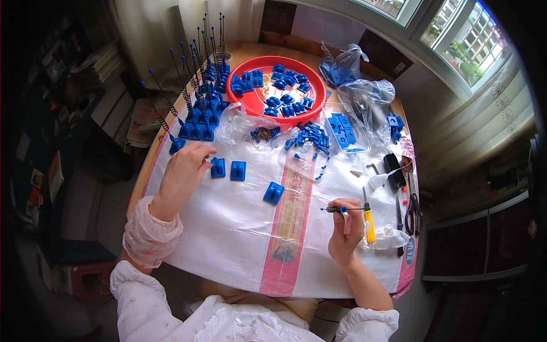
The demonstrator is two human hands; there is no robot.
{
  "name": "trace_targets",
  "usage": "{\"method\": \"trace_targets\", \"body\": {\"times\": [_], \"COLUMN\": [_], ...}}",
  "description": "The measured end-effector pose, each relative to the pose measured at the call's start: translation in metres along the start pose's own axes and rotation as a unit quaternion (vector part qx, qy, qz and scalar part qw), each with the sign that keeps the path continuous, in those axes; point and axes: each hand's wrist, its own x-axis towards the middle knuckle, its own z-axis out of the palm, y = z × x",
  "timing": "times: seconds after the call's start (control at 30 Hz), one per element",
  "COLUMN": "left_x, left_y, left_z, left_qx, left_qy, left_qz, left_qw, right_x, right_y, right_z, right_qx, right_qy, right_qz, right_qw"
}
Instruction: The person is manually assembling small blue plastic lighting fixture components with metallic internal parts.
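Note:
My right hand (346,233) pinches a thin black rod with a coil spring (333,209) and small blue end pieces, held level above the sheet. My left hand (185,176) hovers at the left of the table with fingers bent and apart, nothing visible between them. Just beyond it stands a blue base with a spring rod (178,144), at the front of several such upright assemblies (200,122). Beside its fingertips lies one blue square base (218,167), with a second base (238,170) to the right. A third base (274,193) lies nearer the middle.
A red round tray (235,98) holds several blue bases. Small blue parts (310,137) are heaped in front of it, beside a clear box (348,149) of blue plates. At right lie a yellow-handled screwdriver (370,225), scissors (412,214) and a white bottle (378,180). Plastic bags (367,94) crowd the back.

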Motion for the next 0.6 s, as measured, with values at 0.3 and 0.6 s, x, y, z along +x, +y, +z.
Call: {"method": "trace_targets", "body": {"times": [0.3, 0.6], "left_x": [0.008, 0.009], "left_y": [-0.012, -0.009], "left_z": [0.008, 0.006], "left_qx": [-0.043, -0.041], "left_qy": [-0.007, -0.017], "left_qz": [-0.022, -0.023], "left_qw": [0.999, 0.999], "right_x": [0.002, 0.002], "right_y": [-0.004, -0.003], "right_z": [0.001, -0.001], "right_qx": [-0.001, -0.018], "right_qy": [-0.002, -0.016], "right_qz": [0.000, -0.004], "right_qw": [1.000, 1.000]}}
